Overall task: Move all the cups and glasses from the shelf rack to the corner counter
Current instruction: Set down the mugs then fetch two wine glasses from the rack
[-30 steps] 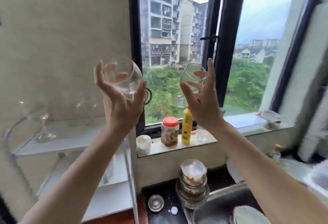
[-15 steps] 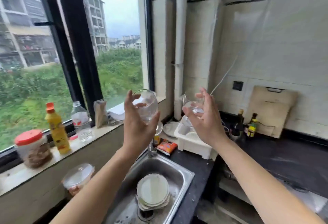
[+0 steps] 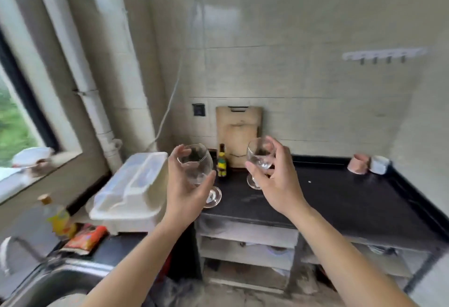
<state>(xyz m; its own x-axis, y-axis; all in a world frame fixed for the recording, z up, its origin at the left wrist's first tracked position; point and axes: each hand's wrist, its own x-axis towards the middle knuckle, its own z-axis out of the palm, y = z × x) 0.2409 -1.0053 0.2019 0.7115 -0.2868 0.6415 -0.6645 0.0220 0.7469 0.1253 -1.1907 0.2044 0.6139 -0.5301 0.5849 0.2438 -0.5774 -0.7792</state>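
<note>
My left hand [image 3: 187, 185] grips a clear stemmed wine glass [image 3: 195, 165] by its bowl, its foot hanging near the left edge of the black corner counter [image 3: 340, 199]. My right hand [image 3: 277, 178] grips a second clear wine glass [image 3: 260, 153] above the counter's back left part. Both glasses are upright and held in the air. A pink cup [image 3: 359, 163] and a white cup [image 3: 379, 164] stand at the counter's far right corner. The shelf rack is out of view.
A small dark bottle [image 3: 221, 164] and a wooden cutting board [image 3: 239, 134] stand at the counter's back. A white plastic dish box [image 3: 132, 185] sits left of the counter. The sink [image 3: 48, 285], a snack packet [image 3: 85, 236] and an oil bottle [image 3: 58, 216] lie lower left.
The view has swung right from the window and sink to the corner counter. Both hands carried their glasses along and lowered them toward the black countertop.
</note>
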